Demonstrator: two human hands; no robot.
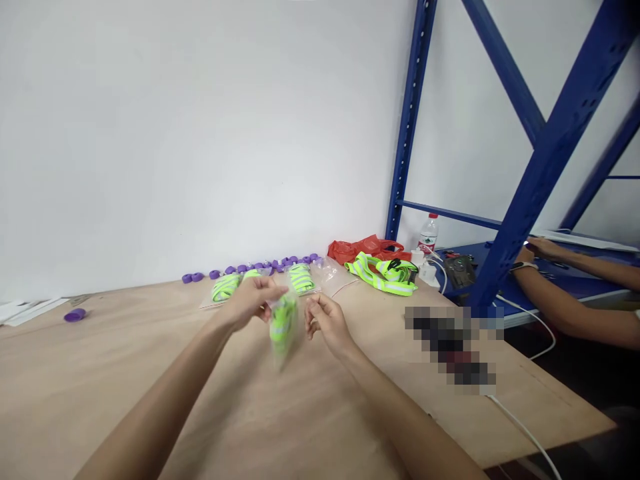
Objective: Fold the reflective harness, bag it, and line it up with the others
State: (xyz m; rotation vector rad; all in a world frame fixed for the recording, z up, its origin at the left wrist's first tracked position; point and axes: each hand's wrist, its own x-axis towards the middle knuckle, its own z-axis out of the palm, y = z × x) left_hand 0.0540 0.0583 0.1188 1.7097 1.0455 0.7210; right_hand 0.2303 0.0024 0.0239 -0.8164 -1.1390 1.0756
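My left hand point(251, 303) pinches the top of a clear plastic bag point(283, 327) with a folded neon-yellow reflective strap inside. The bag hangs over the table and is slightly blurred. Just right of it, my right hand point(326, 321) has its fingers curled and thumb pressed in; whatever they hold, if anything, does not show. Behind the hands lie a bagged reflective strap point(226, 287) on the left and another bagged strap point(301, 278) on the right. A loose neon reflective strap point(383, 275) with a black buckle lies farther right.
Several purple ring-like pieces point(230, 270) line the wall; one purple piece point(75, 315) sits apart at left. A red plastic bag point(367, 249) lies before the blue rack post point(407, 127). At right are a water bottle point(429, 233), a white cable point(523, 423) and another person's arms point(555, 293).
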